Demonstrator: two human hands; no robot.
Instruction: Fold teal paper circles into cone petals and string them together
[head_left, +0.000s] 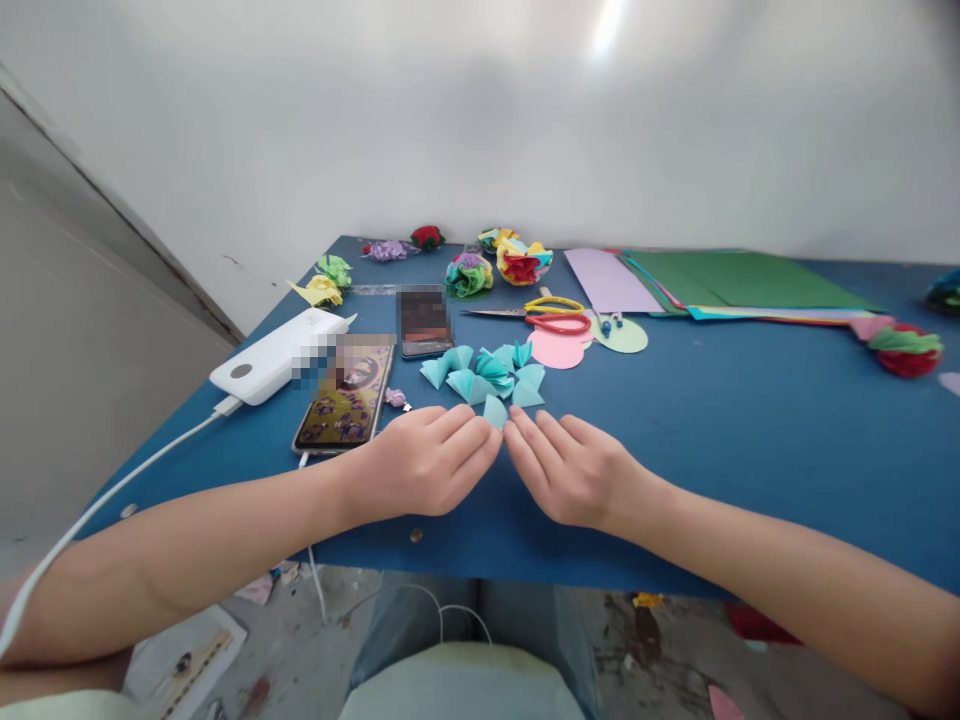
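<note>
Over the near part of the blue table, my left hand [439,460] and my right hand [564,465] meet at the fingertips, both with fingers pressed together. A small turquoise folded paper wedge [495,411] sticks up between them. My left fingertips pinch its lower edge, and my right fingertips touch its right corner; the exact grip is partly hidden by the fingers. Just beyond lies a loose cluster of similar turquoise folded paper pieces [493,370], some fanned open. Scissors [534,312] with yellow and red handles rest behind them, beside pink paper circles [555,350] and a pale green one [624,335].
A lit phone [345,395], a white power bank [274,355] with a cable and a dark phone [424,320] lie at left. Crumpled paper flowers [523,262] line the back. Coloured paper sheets [750,280] are stacked at back right. Another paper flower [906,348] sits far right.
</note>
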